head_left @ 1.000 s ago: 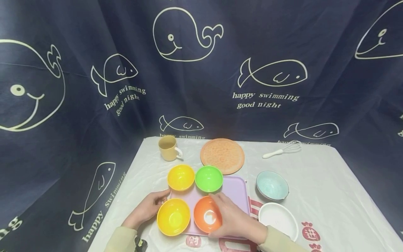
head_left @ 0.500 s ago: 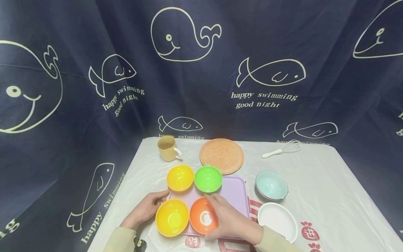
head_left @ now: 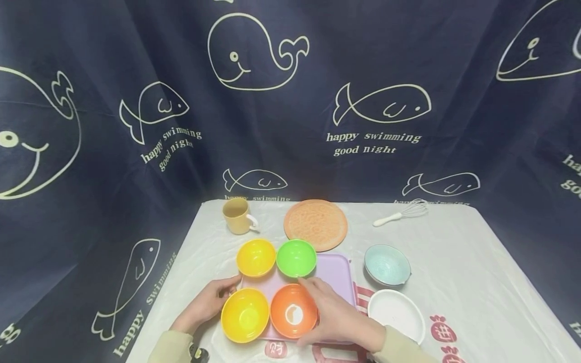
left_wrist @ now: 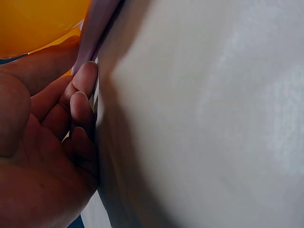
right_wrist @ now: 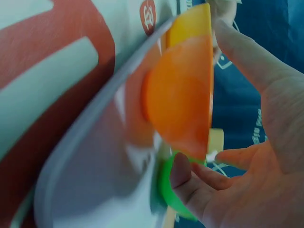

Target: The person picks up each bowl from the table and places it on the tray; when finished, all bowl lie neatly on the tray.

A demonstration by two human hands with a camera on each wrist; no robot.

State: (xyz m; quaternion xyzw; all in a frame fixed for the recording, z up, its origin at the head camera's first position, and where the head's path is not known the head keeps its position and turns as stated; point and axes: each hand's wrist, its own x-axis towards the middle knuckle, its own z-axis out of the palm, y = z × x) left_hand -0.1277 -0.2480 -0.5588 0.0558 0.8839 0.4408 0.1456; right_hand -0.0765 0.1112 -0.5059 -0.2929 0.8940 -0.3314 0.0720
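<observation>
My left hand (head_left: 206, 305) holds the left edge of a lilac tray (head_left: 337, 275); in the left wrist view its curled fingers (left_wrist: 81, 111) lie against the tray rim. My right hand (head_left: 333, 315) is spread around the right side of an orange bowl (head_left: 290, 302), a slight gap showing at its rim. In the right wrist view, the thumb and fingers stand apart beside this orange bowl (right_wrist: 183, 95). A yellow bowl (head_left: 242, 307) sits just left of it. Behind these, another yellow bowl (head_left: 255, 254) and a green bowl (head_left: 296, 254) stand side by side on the tray.
A tan mug (head_left: 237, 217), a round orange-brown mat (head_left: 315, 222) and a white-handled whisk (head_left: 399, 214) lie toward the back. Right of the tray are a light blue bowl (head_left: 387, 264) and a white bowl (head_left: 397, 315). A dark fish-print curtain (head_left: 290, 121) hangs behind.
The orange bowl has shifted slightly left, close beside the front yellow bowl. My right hand has loosened from its rim. My left hand stays at the tray, and the head view has turned a little.
</observation>
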